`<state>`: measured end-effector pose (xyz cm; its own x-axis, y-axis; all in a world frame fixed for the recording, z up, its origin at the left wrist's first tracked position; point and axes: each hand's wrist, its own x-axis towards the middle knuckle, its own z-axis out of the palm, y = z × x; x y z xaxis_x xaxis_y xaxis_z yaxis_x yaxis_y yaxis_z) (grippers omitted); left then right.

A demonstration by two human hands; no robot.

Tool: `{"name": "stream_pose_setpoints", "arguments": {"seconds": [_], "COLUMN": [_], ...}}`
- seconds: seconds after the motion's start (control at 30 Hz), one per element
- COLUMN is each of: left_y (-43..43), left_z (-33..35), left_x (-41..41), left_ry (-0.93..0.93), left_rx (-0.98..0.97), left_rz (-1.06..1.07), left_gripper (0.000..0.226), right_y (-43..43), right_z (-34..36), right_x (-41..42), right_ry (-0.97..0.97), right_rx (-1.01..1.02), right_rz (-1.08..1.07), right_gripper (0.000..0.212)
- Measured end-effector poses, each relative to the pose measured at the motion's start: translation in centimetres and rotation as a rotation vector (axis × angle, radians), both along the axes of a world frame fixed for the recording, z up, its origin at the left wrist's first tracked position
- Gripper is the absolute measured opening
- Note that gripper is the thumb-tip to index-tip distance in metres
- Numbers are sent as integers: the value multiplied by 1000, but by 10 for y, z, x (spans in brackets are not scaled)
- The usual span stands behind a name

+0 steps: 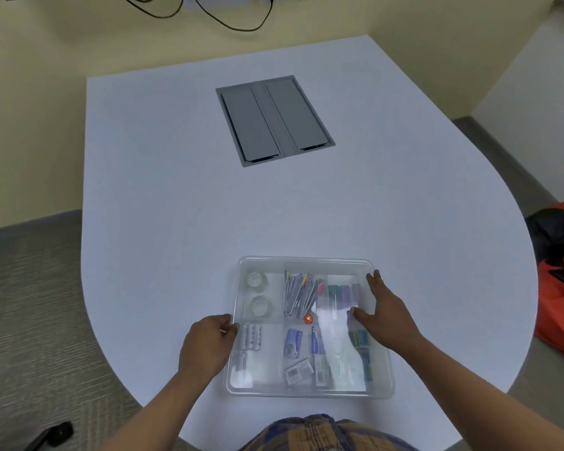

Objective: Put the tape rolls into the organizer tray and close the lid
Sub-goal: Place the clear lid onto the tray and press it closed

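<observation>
We have the two tape rolls (pixel 257 296) sitting in the far-left compartment of the tray (pixel 310 393), and the clear lid (pixel 306 265) appears to lie over it. Our left hand (pixel 205 348) curls its fingers (pixel 230 323) around the lid's left edge; our right hand (pixel 385 315) rests spread and flat on the right side, gripping nothing. If we press unevenly, one corner could stay proud or the tray could slide on the smooth worktop (pixel 176 190). Pens (pixel 298 292), batteries (pixel 251 336) and small packets (pixel 293 343) fill the other compartments; none seems to stick up. A grey cable hatch (pixel 274 120) lies well away at the far side.
</observation>
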<state>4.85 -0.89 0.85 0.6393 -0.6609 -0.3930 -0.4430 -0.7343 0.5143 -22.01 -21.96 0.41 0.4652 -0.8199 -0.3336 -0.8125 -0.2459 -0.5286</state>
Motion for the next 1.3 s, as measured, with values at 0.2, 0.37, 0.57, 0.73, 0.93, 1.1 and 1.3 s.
{"name": "stream_pose_setpoints", "arguments": {"seconds": [0.2, 0.37, 0.57, 0.73, 0.93, 1.1, 1.3], "left_y": [0, -6, -27, -66, -91, -97, -129], "left_z": [-4, -8, -2, 16, 19, 19, 28], "left_x": [-1, 8, 27, 49, 51, 60, 69], "left_ry": [65, 61, -12, -120, -167, -132, -205], "left_rx": [-48, -15, -49, 181, 348, 378, 520], "left_rz": [67, 57, -220, -539, -665, -706, -721], "left_gripper": [24, 26, 91, 131, 135, 137, 139], "right_y": [4, -6, -34, -52, -57, -58, -64], "right_z": [-8, -10, 7, 28, 30, 26, 28], "right_x": [-2, 1, 11, 18, 20, 22, 31], "right_ry": [52, 79, 222, 495, 605, 586, 557], "right_rx": [-16, -25, -1, -78, -116, -107, -79], "right_rz": [90, 141, 260, 436, 523, 508, 483], "right_gripper": [88, 89, 106, 130, 144, 146, 146]}}
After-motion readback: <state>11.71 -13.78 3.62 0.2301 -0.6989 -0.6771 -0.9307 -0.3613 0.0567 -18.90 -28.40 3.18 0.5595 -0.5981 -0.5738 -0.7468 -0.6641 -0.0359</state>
